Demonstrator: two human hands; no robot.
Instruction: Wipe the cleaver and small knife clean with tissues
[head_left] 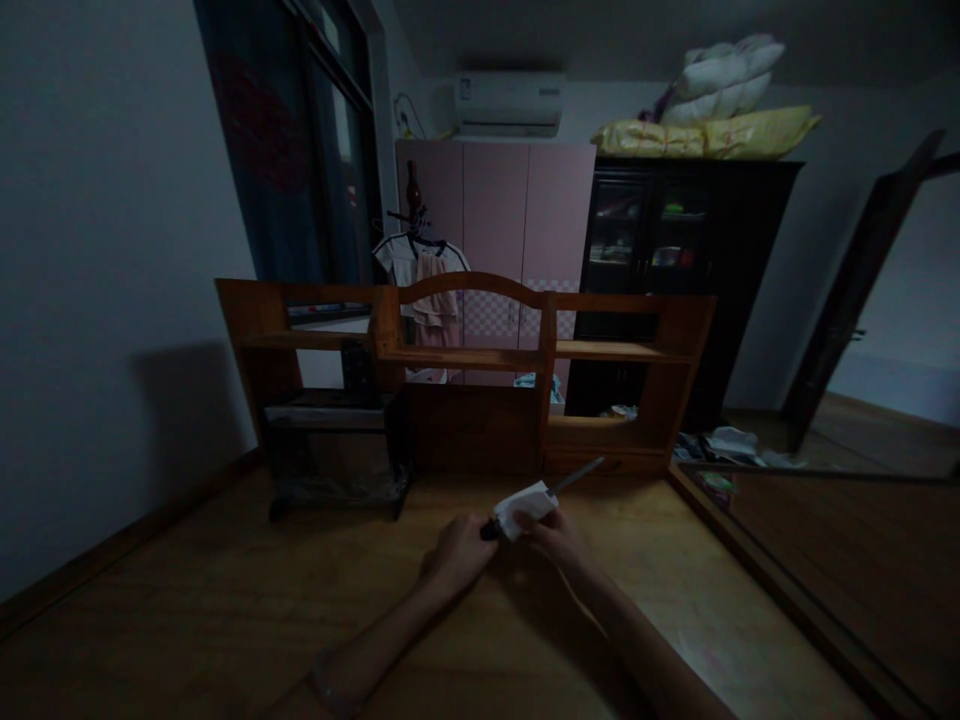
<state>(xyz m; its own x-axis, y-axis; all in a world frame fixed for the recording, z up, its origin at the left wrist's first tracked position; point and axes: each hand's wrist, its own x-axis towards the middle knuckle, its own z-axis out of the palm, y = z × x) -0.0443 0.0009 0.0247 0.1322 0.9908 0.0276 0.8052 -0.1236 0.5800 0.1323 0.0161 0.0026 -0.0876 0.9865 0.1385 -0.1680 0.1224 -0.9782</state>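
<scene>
My left hand (459, 550) is closed around the black handle (490, 530) of a tool. Its long, thin grey blade or shaft (577, 476) points up and to the right; the dim light does not show whether it is a knife or a screwdriver. A white paper tissue (527, 503) is folded around the part nearer the handle. My right hand (551, 532) pinches that tissue against the tool, thumb on top. Both hands are close together above the wooden tabletop (420, 640).
A wooden shelf unit (469, 358) spans the table's back. At its left stands a dark box-like rack (330, 455), with a black box (360, 372) on top. A raised wooden edge (750, 560) runs down the right. Behind are a pink wardrobe (495, 210) and a dark cabinet (720, 250).
</scene>
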